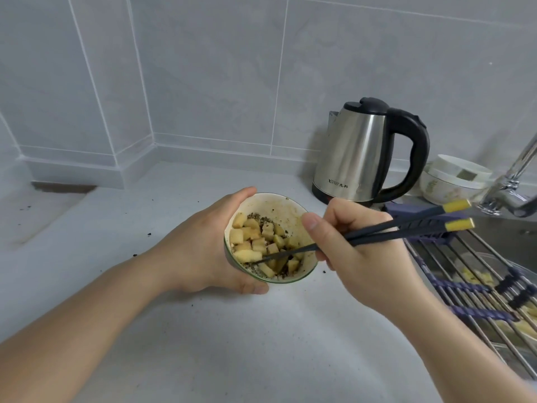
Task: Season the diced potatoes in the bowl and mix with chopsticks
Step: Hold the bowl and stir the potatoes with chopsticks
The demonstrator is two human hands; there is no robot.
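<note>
Soft, even light — faint shadows; wide-angle bending at edges, slight blur throughout.

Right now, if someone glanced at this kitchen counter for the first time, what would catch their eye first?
First, at the centre of the counter, the bowl of diced potatoes speckled with dark seasoning: the left hand cups it while the right hand dips dark chopsticks into it. Next, the shiny steel kettle with its black handle, behind the bowl by the tiled wall.

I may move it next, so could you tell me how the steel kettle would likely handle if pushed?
The stainless steel electric kettle probably slides readily on the smooth white counter. Being tall on a narrow base, it may tip if pushed high.
</note>
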